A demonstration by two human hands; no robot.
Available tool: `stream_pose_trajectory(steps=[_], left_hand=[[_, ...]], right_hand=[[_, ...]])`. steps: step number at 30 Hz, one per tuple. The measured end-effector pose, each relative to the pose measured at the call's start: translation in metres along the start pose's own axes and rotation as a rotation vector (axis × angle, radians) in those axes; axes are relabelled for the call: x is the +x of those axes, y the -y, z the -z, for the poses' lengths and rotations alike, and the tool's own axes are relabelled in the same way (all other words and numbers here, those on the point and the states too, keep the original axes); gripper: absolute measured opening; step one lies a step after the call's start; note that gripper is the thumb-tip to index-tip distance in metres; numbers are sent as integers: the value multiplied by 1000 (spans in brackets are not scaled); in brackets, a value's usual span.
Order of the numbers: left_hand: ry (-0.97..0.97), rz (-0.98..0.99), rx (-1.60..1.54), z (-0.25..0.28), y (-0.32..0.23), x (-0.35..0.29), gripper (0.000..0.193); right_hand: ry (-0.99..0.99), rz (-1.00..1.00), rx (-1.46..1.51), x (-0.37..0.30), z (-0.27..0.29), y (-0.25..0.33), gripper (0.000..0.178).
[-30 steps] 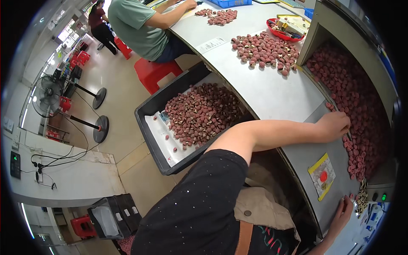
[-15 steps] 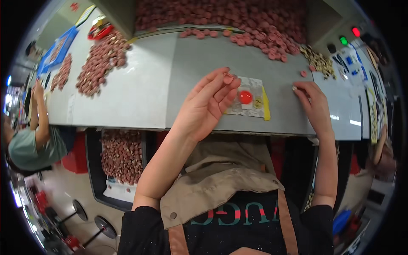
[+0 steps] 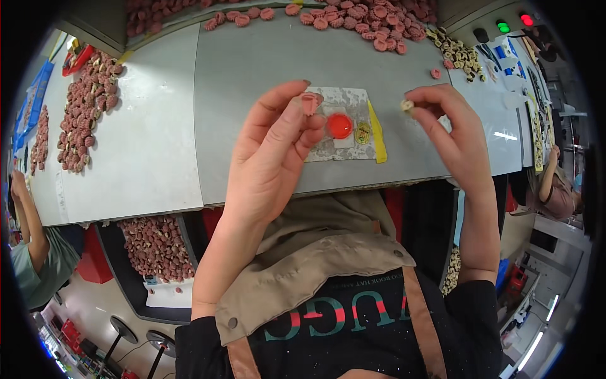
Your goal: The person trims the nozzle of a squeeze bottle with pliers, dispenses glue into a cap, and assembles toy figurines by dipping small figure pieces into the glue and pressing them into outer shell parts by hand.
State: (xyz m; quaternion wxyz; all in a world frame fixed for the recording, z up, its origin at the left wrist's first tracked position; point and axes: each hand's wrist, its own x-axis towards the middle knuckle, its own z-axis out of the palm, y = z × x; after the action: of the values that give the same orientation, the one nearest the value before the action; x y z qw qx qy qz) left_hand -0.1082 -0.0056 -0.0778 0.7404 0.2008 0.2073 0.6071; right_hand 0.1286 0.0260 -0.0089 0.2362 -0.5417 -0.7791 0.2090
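Note:
My left hand (image 3: 268,148) is raised over the table, thumb and fingers pinching a small pink ridged piece (image 3: 310,103). My right hand (image 3: 456,129) pinches a small cream-coloured piece (image 3: 408,106) with dark marks between thumb and forefinger. The two pieces are apart. Between the hands a round glossy red button-like disc (image 3: 339,126) sits on a worn, clear-taped pad (image 3: 350,98), with a small yellow round sticker (image 3: 363,132) beside it and yellow tape (image 3: 377,132) along its right edge.
Loose pink pieces (image 3: 372,22) lie heaped at the back, near cream pieces (image 3: 464,57). Joined pink-and-cream pieces (image 3: 85,120) are piled at left. A black bin (image 3: 129,284) below the table edge holds more. A co-worker's arm (image 3: 28,221) shows at far left.
My head view has shifted, so the table sits further left and higher. My right hand has lifted the cream piece from the table's right side toward the middle. My left hand still holds the pink piece.

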Motion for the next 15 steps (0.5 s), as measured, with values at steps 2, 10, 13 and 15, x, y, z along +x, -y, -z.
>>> stream_pose_trajectory(steps=[2,10,13,15], left_hand=[[9,-12,-1,1,-2,-1,32],[11,-24,14,2,-1,0,32],[8,-21,9,3,-2,-1,31],[1,-16,11,3,-2,-1,31]], right_hand=[[82,121,103,1,-11,23,15],[126,326,-89,15,-53,26,16],[124,354,-114,16,-55,28,16],[137,360,-115,16,-55,29,17]])
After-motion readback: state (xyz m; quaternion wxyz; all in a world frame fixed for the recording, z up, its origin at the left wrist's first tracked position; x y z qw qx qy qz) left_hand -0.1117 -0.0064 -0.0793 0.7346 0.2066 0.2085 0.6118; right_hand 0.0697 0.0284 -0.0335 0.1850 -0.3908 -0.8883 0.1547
